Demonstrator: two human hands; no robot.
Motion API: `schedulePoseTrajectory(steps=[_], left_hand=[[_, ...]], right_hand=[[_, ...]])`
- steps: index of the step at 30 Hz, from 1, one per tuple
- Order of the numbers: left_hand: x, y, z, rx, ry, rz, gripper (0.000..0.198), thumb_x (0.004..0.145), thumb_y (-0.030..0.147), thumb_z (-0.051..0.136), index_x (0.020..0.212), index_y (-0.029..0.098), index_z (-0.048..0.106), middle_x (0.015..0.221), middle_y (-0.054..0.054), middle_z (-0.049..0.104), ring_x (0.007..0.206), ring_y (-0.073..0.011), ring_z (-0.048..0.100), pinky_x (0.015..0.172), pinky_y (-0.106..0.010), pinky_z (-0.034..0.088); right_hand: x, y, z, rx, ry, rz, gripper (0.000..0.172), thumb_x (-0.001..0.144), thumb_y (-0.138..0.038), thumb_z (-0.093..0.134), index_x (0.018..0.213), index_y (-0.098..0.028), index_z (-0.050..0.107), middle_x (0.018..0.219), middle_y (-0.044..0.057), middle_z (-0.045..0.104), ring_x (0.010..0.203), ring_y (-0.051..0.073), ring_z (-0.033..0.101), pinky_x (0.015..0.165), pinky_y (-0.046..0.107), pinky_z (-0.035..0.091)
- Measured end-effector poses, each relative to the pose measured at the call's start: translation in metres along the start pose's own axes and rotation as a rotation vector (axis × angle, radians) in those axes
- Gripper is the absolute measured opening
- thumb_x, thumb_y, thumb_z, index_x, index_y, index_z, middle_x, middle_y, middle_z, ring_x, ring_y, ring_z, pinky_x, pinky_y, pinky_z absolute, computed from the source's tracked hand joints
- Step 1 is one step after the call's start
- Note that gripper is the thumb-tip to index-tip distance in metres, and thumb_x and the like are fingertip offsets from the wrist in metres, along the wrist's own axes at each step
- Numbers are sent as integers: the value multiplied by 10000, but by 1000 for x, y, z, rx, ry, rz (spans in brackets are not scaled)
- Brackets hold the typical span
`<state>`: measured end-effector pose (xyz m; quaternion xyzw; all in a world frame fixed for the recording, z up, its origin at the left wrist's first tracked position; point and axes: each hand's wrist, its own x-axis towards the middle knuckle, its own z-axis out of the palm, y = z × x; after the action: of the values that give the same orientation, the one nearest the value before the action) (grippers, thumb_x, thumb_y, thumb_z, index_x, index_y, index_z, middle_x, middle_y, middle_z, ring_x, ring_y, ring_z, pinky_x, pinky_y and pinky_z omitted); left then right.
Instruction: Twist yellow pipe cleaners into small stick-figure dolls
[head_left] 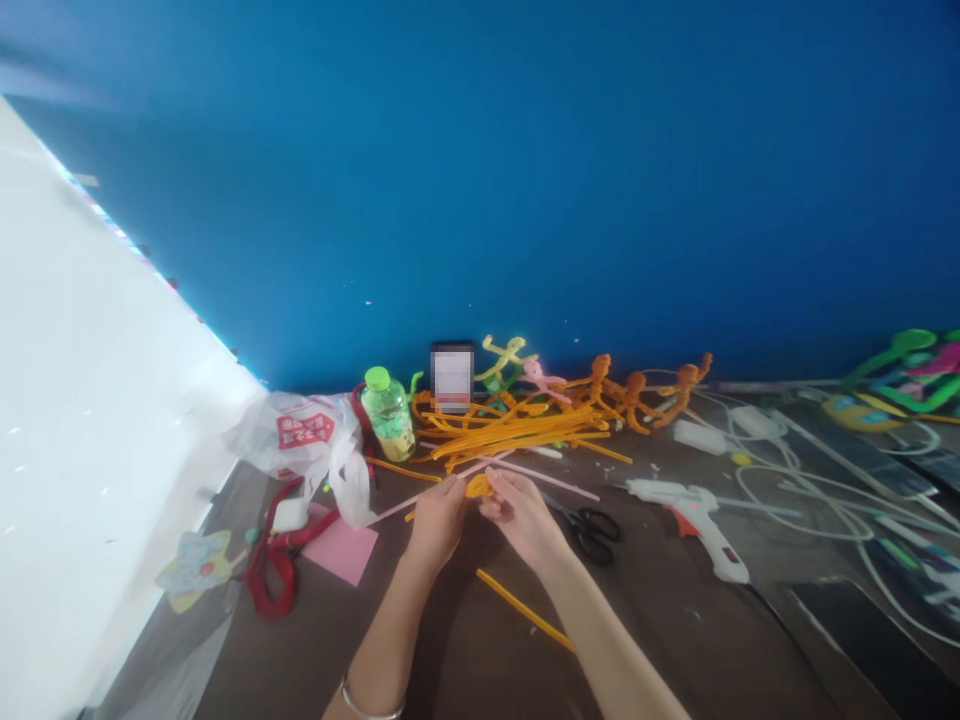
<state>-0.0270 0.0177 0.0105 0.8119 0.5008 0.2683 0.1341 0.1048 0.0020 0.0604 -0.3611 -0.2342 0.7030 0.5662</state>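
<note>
Both hands meet over the dark table and pinch a small coiled orange pipe cleaner piece [478,487] between their fingertips. My left hand [436,520] grips it from the left, with a bracelet on that wrist. My right hand [523,515] grips it from the right. Pale pink pipe cleaners [547,478] run out from under the fingers to both sides. A loose orange pipe cleaner [525,610] lies under my right forearm. A pile of orange pipe cleaners [510,432] lies just beyond the hands.
Black scissors [589,530] and a white glue gun [694,510] lie right of the hands. Behind stand a green-capped bottle [388,412], a phone [452,377] and several pipe-cleaner figures [630,390] by the blue wall. A plastic bag [307,440], pink paper [341,550] and cables [825,490] surround them.
</note>
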Motion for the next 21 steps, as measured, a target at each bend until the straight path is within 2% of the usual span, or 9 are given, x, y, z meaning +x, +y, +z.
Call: schedulePoseTrajectory(steps=[7, 17, 21], left_hand=[[0, 3, -3, 7, 3, -23, 185, 746, 74, 392, 747, 169, 551, 641, -31, 550, 572, -138, 501, 529, -214, 334], [0, 4, -5, -29, -1, -28, 221, 746, 58, 399, 818, 173, 573, 733, -50, 611, 658, -156, 563, 583, -230, 395], [1, 6, -5, -117, -14, -51, 220, 779, 101, 396, 882, 175, 575, 777, -60, 620, 702, -171, 566, 626, -257, 409]], right_hand=[[-3, -1, 6, -58, -21, -12, 268, 660, -332, 716, 586, -147, 537, 528, -58, 348, 471, 46, 264, 433, 214, 221], [-2, 2, 7, -94, -32, -26, 299, 677, -351, 698, 561, -145, 516, 508, -61, 340, 473, 49, 244, 437, 217, 214], [-1, 3, 7, -101, -7, -36, 313, 662, -346, 709, 542, -147, 498, 504, -63, 345, 466, 47, 251, 434, 219, 211]])
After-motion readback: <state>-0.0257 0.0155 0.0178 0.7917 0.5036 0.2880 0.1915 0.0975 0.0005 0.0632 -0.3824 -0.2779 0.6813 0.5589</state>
